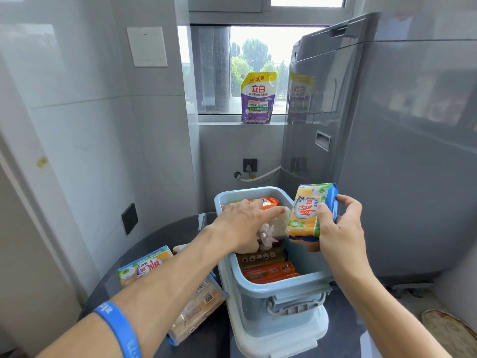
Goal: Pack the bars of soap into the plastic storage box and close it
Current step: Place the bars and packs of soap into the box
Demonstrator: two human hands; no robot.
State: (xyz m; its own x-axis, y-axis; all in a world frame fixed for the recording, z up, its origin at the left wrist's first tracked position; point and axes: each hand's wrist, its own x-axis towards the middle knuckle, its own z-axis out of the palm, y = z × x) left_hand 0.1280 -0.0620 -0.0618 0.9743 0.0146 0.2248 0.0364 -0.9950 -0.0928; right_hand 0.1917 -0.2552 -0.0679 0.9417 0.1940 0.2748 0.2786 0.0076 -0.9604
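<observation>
Blue-grey plastic forms the storage box (273,293), which stands open on a dark round table (165,228), apparently resting on its pale lid (296,332). From the head camera, the only view, the box is already partly packed: orange-wrapped soap bars (271,273) lie along the bottom near the front, and more wrapped bars (265,202) sit toward the back. The left hand (240,226) reaches into the box, its forefinger stretched over a clear-wrapped pale bar (273,228); whether the other fingers grip that bar I cannot tell, since the back of the hand hides them. The right hand (338,228) holds a yellow soap bar (309,213) tilted above the right rim of the box, thumb across the front and fingers curled round the far edge. Outside the box, to its left, 2 more packs wait on the table: a yellow bar (144,264) and a clear-wrapped pack (198,311) partly under the left forearm. By my reckoning the packing is past halfway, with at least 3 pieces left to go in, and the lid and latch (296,303) not yet dealt with.
</observation>
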